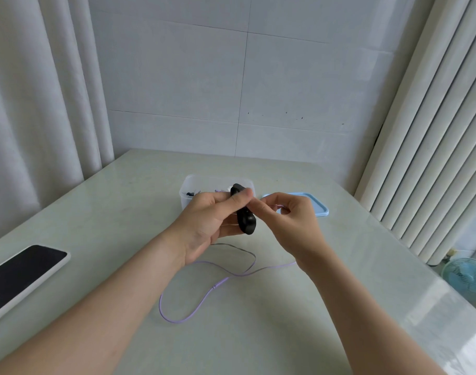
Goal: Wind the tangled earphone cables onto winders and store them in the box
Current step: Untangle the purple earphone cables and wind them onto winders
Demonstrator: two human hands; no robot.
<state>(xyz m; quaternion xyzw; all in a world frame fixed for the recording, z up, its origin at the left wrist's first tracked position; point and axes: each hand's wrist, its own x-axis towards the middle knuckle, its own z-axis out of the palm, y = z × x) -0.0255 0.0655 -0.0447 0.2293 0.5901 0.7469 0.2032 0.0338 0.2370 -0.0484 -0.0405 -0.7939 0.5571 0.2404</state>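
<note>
1. The pale table (312, 307) fills the lower half of the frame and is used as the work surface. Slack cable is left lying on it, probably so that it can be drawn up freely.
2. A dark-screened phone (20, 277) is laid at the lower left edge, well apart from the work and seemingly out of the way.
3. A clear box (184, 198) is set at the centre of the frame, just behind the hands, so that finished winders can be dropped in with a short reach. Small dark and pale items are seen inside, but what they are cannot be told.
4. The blue lid (319, 205) is placed flat just right of the box, which is thus kept open for storing.
5. The left hand (209, 220) is curled round a black winder, with the thumb pressed on its upper part, apparently to steady it.
6. The right hand (288, 220) is held just beside the winder, with the thumb and forefinger pinched on the cable, presumably to guide it on under light tension.
7. The winder (246, 223) is held above the table in front of the box. Whether any turns are already laid on it cannot be told.
8. The lilac earphone cable (214, 287) is looped loosely on the table below the hands, so most of the winding is judged not yet done.
</note>
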